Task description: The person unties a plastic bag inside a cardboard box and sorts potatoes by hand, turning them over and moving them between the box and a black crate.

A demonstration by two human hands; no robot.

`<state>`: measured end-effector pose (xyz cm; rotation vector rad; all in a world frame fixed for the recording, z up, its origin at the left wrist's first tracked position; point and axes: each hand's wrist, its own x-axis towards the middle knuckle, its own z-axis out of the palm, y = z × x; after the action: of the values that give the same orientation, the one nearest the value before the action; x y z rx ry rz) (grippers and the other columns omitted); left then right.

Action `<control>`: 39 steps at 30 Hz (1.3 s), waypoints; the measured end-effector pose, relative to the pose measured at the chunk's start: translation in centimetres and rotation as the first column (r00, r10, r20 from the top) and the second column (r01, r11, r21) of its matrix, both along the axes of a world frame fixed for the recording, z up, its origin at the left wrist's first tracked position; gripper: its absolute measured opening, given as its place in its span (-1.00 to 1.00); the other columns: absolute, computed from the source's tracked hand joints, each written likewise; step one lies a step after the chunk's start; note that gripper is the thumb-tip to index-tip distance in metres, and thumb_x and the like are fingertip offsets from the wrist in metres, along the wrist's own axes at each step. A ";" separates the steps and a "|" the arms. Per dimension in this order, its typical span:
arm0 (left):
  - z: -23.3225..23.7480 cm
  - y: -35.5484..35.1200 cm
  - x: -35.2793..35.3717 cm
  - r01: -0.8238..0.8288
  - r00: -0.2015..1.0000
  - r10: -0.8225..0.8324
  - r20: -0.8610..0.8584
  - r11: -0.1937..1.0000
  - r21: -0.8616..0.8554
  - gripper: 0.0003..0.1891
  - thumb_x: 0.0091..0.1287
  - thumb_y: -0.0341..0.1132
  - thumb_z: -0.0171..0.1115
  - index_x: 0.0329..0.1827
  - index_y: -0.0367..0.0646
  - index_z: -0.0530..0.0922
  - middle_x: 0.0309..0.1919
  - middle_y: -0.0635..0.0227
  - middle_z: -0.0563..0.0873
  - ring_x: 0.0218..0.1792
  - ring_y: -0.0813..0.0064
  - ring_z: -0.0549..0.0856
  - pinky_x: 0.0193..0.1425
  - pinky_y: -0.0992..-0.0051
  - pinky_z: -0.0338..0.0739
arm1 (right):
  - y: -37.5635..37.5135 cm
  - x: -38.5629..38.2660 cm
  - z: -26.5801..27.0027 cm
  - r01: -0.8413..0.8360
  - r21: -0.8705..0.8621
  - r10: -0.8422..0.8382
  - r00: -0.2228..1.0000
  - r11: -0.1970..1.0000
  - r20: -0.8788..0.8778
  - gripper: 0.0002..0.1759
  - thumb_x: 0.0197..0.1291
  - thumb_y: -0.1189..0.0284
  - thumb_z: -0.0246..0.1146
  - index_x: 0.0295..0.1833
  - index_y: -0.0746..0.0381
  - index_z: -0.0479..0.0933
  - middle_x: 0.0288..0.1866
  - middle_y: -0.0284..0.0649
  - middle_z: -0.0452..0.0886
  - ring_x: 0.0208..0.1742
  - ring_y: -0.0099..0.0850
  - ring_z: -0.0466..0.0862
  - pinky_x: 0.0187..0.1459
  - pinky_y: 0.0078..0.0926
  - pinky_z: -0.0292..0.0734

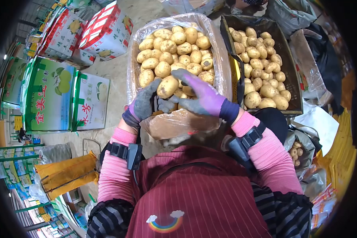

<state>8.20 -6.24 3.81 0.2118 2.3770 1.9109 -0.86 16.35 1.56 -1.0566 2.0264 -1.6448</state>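
Observation:
My left hand (pixel 146 102), in a grey and purple glove, is closed around a potato (pixel 167 87) at the near end of a plastic-lined cardboard box (pixel 223 71). Its thumb lies along the potato's left side, and the other fingers curl below it. My right hand (pixel 202 95), gloved alike, reaches in from the right. Its fingers and thumb are spread over the potatoes close to the held one, and I see nothing gripped in it. Pale yellow potatoes (pixel 162 69), some with dirt marks, fill the box.
Right of the box stands a dark crate (pixel 291 85) of smaller potatoes (pixel 261 59). Printed cartons (pixel 49 95) are stacked on the left. A bag with several potatoes (pixel 296 151) sits low on the right. An orange-yellow wrapped bundle (pixel 67 174) lies at lower left.

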 end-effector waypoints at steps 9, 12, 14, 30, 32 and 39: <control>2.8 -1.5 -1.0 -0.263 0.857 0.157 0.491 0.953 0.154 -0.57 0.58 -0.27 0.08 0.42 -0.28 0.45 0.18 0.18 0.70 0.09 0.43 0.73 0.09 0.42 0.66 | 1.9 -1.5 0.6 0.214 -0.249 0.009 0.742 0.945 0.670 -0.49 0.37 0.44 0.28 0.40 0.32 0.46 -0.10 -0.31 0.61 -0.20 -0.59 0.54 -0.19 -0.60 0.56; -1.2 -4.9 -0.6 -0.285 0.864 0.168 0.475 0.940 0.186 -0.59 0.55 -0.29 0.10 0.39 -0.23 0.53 0.22 0.22 0.71 0.24 0.38 0.69 0.30 0.42 0.57 | 1.5 -1.2 -0.1 0.125 -0.179 -0.006 0.835 0.976 0.550 -0.44 0.39 0.42 0.28 0.45 0.33 0.41 -0.05 -0.31 0.62 -0.11 -0.56 0.59 -0.06 -0.58 0.57; -2.5 -5.5 -1.0 0.163 0.952 0.112 0.285 0.603 -0.781 -0.59 0.49 -0.28 0.16 0.35 -0.21 0.56 0.20 0.18 0.74 0.25 0.37 0.69 0.33 0.41 0.56 | 1.2 -1.3 -0.7 0.072 -0.074 -0.039 0.923 0.995 0.382 -0.45 0.40 0.37 0.29 0.43 0.35 0.44 0.03 -0.26 0.66 -0.01 -0.53 0.62 0.11 -0.55 0.55; -4.9 -4.0 -3.9 0.680 0.731 0.061 0.679 -0.138 -0.720 -0.63 0.29 -0.11 0.22 0.08 0.02 0.75 0.00 0.12 0.81 0.06 0.08 0.78 0.13 0.21 0.66 | 2.0 -2.9 -0.3 0.234 -0.025 -0.222 0.946 0.972 0.236 -0.57 0.45 0.37 0.28 0.36 0.25 0.53 0.13 -0.22 0.71 0.00 -0.54 0.67 0.08 -0.52 0.60; -4.2 -3.0 -3.6 0.654 0.752 0.107 0.650 -0.001 -0.756 -0.67 0.28 -0.22 0.23 0.03 -0.14 0.75 -0.04 -0.03 0.80 0.07 0.04 0.77 0.13 0.17 0.65 | 2.0 -2.8 0.0 0.246 -0.004 -0.243 0.958 0.969 0.151 -0.58 0.45 0.38 0.28 0.35 0.25 0.54 0.12 -0.19 0.72 -0.01 -0.52 0.69 0.07 -0.52 0.62; -3.8 -3.5 -3.5 0.536 0.815 0.133 0.565 0.199 -0.820 -0.44 0.35 -0.01 0.21 0.20 -0.33 0.63 0.11 -0.16 0.72 0.15 -0.05 0.73 0.22 0.17 0.61 | 2.9 -2.9 0.2 0.255 -0.076 -0.241 0.958 0.964 0.153 -0.54 0.39 0.32 0.27 0.32 0.28 0.53 0.12 0.08 0.72 0.15 -0.14 0.74 0.20 -0.28 0.61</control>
<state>4.69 -9.79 0.03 -0.0948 2.3801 -0.0359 -3.78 19.21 1.73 -0.7110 2.0716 -1.8984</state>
